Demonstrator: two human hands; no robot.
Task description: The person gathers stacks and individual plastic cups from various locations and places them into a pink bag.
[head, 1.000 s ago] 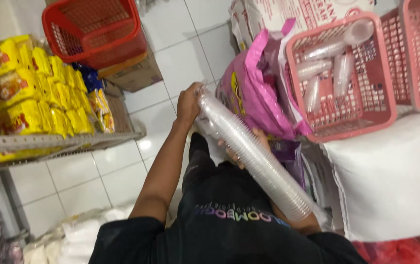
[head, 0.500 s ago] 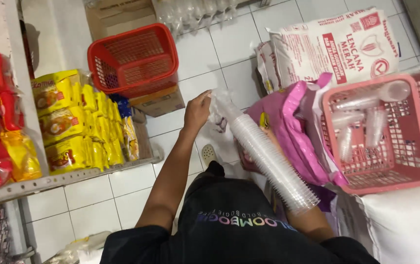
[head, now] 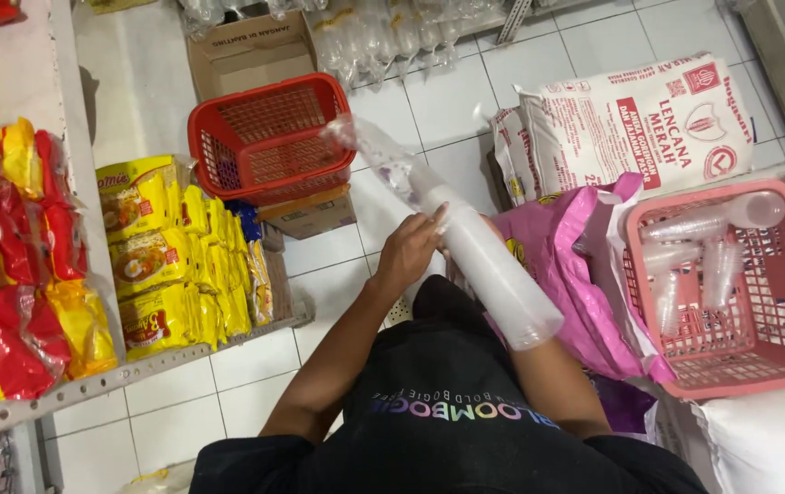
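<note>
White tiled floor (head: 502, 82), left hand (head: 408, 252) fingers closed around sleeve of plastic cups (head: 465, 242)

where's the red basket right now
In the head view the red basket sits upper left of centre on a cardboard box, just beyond the yellow packets and the left hand.

Yellow packets (head: 173, 261) stand in rows on the shelf at left centre. Red packets (head: 8, 238) (some with yellow) fill the far left edge. A brown carton (head: 246, 50) sits at top centre-left. A white sack (head: 630, 128) with red printing lies at upper right. A pink bag (head: 566, 265) lies at right centre, beside the sack.
</note>
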